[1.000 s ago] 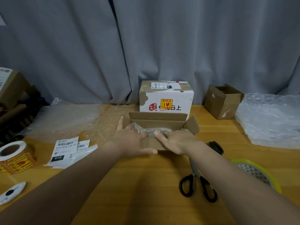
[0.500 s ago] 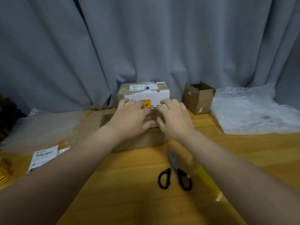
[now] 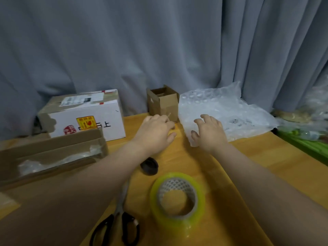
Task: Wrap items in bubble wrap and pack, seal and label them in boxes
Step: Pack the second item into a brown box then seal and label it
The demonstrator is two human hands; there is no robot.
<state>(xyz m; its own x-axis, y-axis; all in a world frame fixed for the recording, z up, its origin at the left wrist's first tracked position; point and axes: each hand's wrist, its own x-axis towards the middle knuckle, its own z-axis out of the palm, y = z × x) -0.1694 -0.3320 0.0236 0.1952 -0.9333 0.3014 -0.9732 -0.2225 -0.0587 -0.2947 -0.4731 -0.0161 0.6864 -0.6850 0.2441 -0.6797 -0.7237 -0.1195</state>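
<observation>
While both hands reach out over the worktop (image 3: 266, 157), the left forearm crosses just above the scissors (image 3: 117, 224) and a dark round object (image 3: 149, 166), with the tape roll (image 3: 177, 197) beside it, so a careless sweep of that arm could, I judge, knock any of them about. The left hand (image 3: 154, 132) hangs with its grip loosely curled on nothing, near the foot of the small brown box (image 3: 163, 105). The right hand (image 3: 209, 132) has its grip spread apart over the near edge of the bubble wrap (image 3: 230, 110). Whether it touches the sheet I cannot tell. A tug on that slippery pile might drag several sheets or nudge the light little box. As for containers, the long carton (image 3: 53, 148) at far left stands unsealed, flaps up, holding a wrapped item (image 3: 56, 160). The white box (image 3: 85, 121) behind it is shut, taped and labelled. The small brown box is open-topped, its contents too dark to make out.
</observation>
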